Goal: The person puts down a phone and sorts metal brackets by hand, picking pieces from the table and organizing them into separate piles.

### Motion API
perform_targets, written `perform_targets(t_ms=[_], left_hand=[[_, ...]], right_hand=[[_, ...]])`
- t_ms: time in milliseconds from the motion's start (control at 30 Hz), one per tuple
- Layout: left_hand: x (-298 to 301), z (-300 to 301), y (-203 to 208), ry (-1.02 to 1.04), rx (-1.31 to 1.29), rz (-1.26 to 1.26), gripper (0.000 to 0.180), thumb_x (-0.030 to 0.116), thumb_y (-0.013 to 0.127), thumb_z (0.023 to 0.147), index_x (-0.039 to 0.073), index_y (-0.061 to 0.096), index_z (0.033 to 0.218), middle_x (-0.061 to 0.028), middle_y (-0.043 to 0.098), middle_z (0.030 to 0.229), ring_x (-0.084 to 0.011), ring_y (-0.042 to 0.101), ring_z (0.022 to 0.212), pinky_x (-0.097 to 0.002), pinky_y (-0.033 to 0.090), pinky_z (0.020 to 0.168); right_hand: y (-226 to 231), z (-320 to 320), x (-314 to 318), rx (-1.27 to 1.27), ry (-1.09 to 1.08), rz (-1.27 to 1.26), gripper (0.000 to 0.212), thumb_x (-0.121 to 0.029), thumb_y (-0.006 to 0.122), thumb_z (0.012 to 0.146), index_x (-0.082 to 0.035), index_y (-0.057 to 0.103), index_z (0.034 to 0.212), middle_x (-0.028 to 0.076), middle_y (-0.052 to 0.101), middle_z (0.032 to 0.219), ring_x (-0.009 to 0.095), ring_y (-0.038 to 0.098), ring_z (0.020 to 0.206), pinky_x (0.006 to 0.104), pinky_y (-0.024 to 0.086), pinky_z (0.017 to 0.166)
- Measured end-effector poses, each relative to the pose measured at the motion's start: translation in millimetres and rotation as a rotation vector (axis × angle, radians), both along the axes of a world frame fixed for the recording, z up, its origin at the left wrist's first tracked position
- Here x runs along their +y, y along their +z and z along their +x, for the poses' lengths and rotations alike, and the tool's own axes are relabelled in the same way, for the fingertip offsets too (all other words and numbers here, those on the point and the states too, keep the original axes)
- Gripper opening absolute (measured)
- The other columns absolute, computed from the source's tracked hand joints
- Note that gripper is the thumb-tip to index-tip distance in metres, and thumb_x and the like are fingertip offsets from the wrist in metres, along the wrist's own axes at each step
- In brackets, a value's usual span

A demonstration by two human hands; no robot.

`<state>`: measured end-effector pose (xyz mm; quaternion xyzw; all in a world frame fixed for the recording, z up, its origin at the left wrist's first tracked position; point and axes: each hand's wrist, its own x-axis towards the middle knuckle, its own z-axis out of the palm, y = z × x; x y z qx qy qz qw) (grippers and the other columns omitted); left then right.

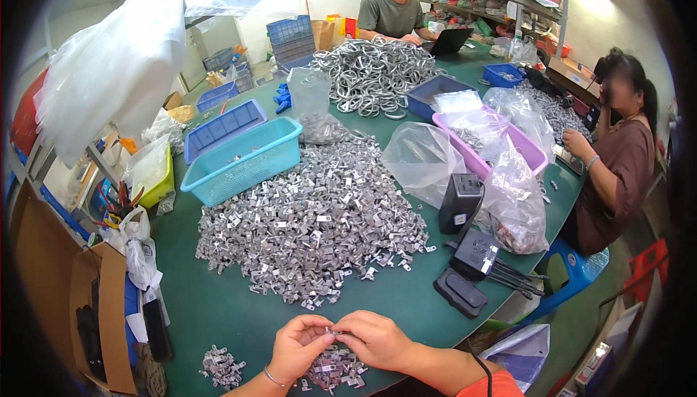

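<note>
Close to the table's near edge, my left hand [301,344] and my right hand [375,339] meet fingertip to fingertip. Both are closed in a pinch on a small metal clip [332,331], mostly covered by the fingers. Right beneath them lies a small pile of metal clips [335,370], partly hidden by my hands. Another little pile of clips [221,368] sits to the left of my left forearm. A large heap of similar silvery clips [312,226] spreads over the green table [181,303] beyond my hands.
Behind the heap stand a turquoise basket [247,179] and a heap of metal rings [377,78]. To the right are a pink basket [536,156], a filled plastic bag [517,205] and a black case [459,293]. One person sits across the table, another at the right.
</note>
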<state>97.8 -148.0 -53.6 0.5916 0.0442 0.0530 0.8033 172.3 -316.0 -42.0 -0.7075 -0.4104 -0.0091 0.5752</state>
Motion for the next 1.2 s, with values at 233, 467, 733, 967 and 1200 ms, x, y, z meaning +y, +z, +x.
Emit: perform_targets(t_ms=[233,467,733,967,1200], left_hand=[[13,8,22,0.105,0.028,-0.457,0.029,-0.006,0.051,0.083,0.0,0.058,0.111,-0.0135,0.062,0.088,-0.0211,0.059,0.072,-0.0347,0.052,0.068],[20,19,101,-0.709,-0.499,-0.709,0.031,0.001,0.049,0.082,0.006,0.06,0.111,-0.0126,0.053,0.077,-0.0212,0.045,0.059,-0.0339,0.04,0.054],[8,84,133,-0.273,0.141,-0.334,0.025,0.0,0.054,0.083,0.0,0.061,0.107,-0.0014,0.052,0.076,-0.0084,0.04,0.054,-0.0226,0.038,0.051],[-27,79,121,-0.762,0.204,-0.062,0.054,0.003,0.052,0.086,0.006,0.041,0.139,0.0003,0.049,0.08,-0.0042,0.041,0.058,-0.0187,0.032,0.05],[-132,132,208,-0.914,-0.069,0.04,0.057,0.005,0.049,0.083,0.006,0.038,0.139,-0.0023,0.056,0.078,-0.0087,0.049,0.063,-0.0246,0.041,0.054]], right_hand=[[11,0,-3,0.059,-0.004,0.091,0.027,0.001,0.066,0.084,0.0,0.061,0.111,0.008,0.063,0.085,0.017,0.064,0.078,0.0271,0.052,0.067],[10,3,-4,0.2,-0.003,0.152,0.021,0.003,0.064,0.085,0.001,0.063,0.105,0.008,0.063,0.085,0.013,0.061,0.073,0.0238,0.049,0.062],[13,2,-8,0.092,-0.058,0.047,0.012,0.001,0.065,0.082,-0.001,0.065,0.094,0.01,0.065,0.087,0.022,0.064,0.072,0.0286,0.051,0.063],[-4,-3,-3,0.084,-0.027,0.089,0.009,-0.002,0.066,0.082,-0.004,0.067,0.091,0.01,0.067,0.086,0.021,0.065,0.07,0.0315,0.052,0.064],[-7,8,-5,-0.114,-0.091,0.007,0.021,-0.009,0.066,0.083,-0.004,0.066,0.103,0.01,0.068,0.091,0.024,0.066,0.078,0.0351,0.052,0.071]])
